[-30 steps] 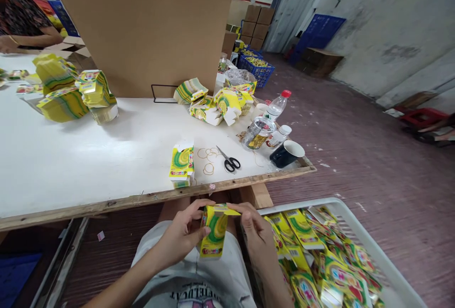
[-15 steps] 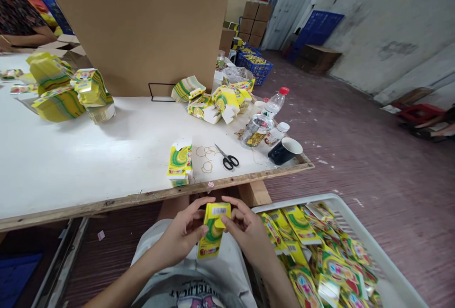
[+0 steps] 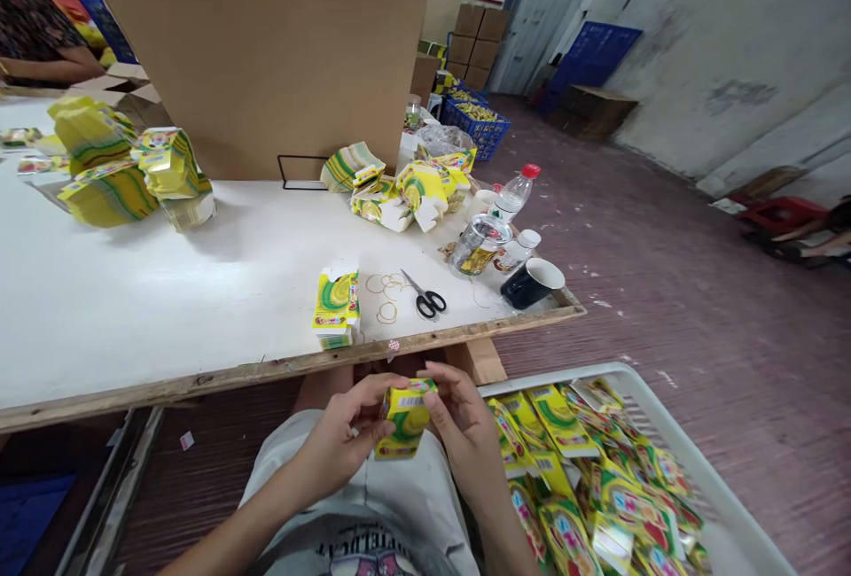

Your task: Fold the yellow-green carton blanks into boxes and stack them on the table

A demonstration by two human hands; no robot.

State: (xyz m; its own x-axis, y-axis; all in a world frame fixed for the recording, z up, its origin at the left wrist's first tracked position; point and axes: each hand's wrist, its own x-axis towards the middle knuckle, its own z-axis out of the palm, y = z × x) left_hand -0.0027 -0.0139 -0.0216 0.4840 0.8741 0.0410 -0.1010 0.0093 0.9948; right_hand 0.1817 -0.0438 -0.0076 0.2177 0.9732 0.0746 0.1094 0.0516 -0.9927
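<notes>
A small yellow and green printed carton with a barcode is held above my lap, in front of the table edge. My left hand grips its left side, thumb on the front and fingers at the top. On the other side, my right hand pinches the carton's upper right corner with its thumb. The carton tilts, so its top end shows. On the table just beyond lies a stack of flat cartons, beside black-handled scissors and several rubber bands.
At my right, a white tray holds many filled-looking cartons. A dark mug, bottles and a clear jar stand at the table's right corner. Piles of flat cartons lie left; a tall cardboard sheet rises behind. A person sits far left.
The carton has tipped so its top end faces me more. My right thumb has moved up from the front flap to the upper corner, and the flap no longer stands out.
</notes>
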